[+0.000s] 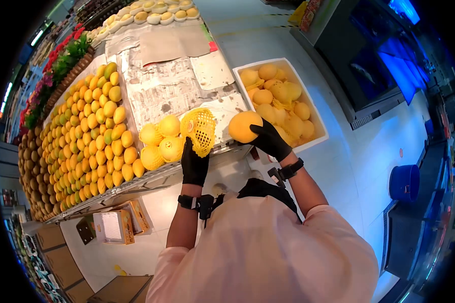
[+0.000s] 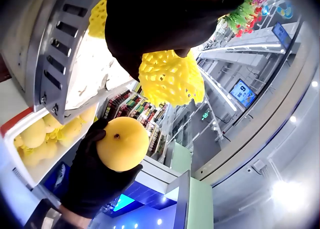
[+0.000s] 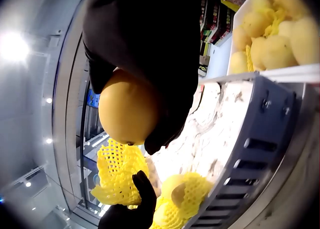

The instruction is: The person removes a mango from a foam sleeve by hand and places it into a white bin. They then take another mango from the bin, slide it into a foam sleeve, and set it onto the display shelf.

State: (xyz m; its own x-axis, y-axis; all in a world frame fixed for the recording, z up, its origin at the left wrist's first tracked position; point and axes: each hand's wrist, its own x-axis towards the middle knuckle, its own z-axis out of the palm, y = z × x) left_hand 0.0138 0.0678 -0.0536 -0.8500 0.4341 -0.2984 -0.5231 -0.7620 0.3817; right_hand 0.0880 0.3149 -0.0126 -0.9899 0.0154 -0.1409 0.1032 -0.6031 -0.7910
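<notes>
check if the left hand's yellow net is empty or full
Empty: background shows through the net, and the fruit in the right hand is outside it.

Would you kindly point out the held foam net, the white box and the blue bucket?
Held foam net (image 1: 203,133): head view, its mesh.
White box (image 1: 309,103): head view, its rim.
Blue bucket (image 1: 401,184): head view, its side.

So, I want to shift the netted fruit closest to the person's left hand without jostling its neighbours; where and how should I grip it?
I'd come from above: netted neighbours crowd the fruit on its left and behind. It looks round and handleless, so wrap the fingers over its widest part, using the more open sides towards the stand's edge and the left hand.
</notes>
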